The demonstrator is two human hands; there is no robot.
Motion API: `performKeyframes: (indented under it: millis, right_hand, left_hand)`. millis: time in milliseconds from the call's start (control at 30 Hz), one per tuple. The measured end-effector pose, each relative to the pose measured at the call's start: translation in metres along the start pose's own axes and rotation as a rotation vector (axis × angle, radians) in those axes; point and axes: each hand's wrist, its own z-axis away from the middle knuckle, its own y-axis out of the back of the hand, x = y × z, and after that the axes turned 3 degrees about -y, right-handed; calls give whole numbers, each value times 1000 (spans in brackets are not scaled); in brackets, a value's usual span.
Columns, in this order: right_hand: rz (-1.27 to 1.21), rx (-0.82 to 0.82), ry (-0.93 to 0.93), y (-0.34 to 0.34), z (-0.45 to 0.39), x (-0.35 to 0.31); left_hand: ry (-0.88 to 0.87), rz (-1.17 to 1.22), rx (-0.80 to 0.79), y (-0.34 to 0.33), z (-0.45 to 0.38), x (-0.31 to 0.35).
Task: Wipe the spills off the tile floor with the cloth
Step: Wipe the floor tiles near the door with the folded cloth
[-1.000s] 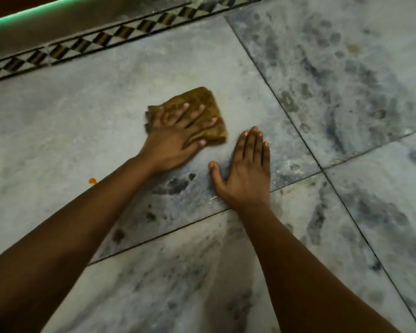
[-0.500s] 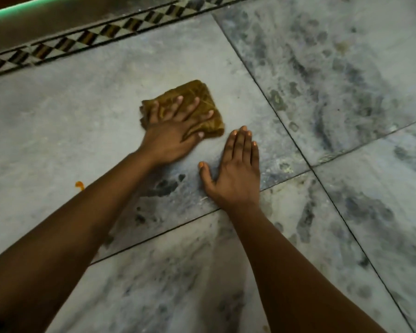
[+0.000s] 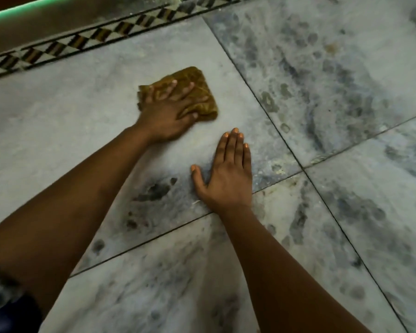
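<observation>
A: Where is the cloth (image 3: 189, 92)?
B: It lies flat on the floor (image 3: 58, 121), under the left hand (image 3: 168, 114). It is brown and folded.

A: Is the left hand grabbing it?
B: No. The fingers are spread out straight and press down on top of it. The palm sits on the near edge. The hand looks a bit blurry.

A: What about the right hand (image 3: 228, 174)?
B: It lies flat on the bare tile, fingers straight and close together, thumb out to the side. It holds nothing. It is near the cloth, a little closer to the person and to the right, not touching it.

A: Any dirt?
B: Yes. Dark smudges (image 3: 154, 189) sit just left of the right hand's thumb, below the left wrist. More gray marks (image 3: 310, 126) lie past the tile line, to the right of both hands.

A: And beyond the cloth?
B: A checked border (image 3: 101, 36) runs along the floor edge.
</observation>
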Motion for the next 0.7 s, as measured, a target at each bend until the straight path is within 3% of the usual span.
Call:
performKeyframes:
  millis: [133,267,400,533,633,700]
  right_hand:
    - [4,-15,6,-1,0,0]
    - [8,-2,-3,-2,0,-1]
    - [-3,27,-2,-2,0,0]
    - [-9,14,4,-2,0,0]
    - [-16,15,3,-2,0,1]
    - [-15,5,7,-2,0,0]
  left_hand:
    - [158,47,-25,6,-37,11]
    - [1,40,-35,-5,-39,51]
    - [-66,7,23,-16,23,24]
    - [152,16,62,-10,48,-29]
    - [351,71,33,3,-3,-38]
    - [351,98,3,6,-32,-21]
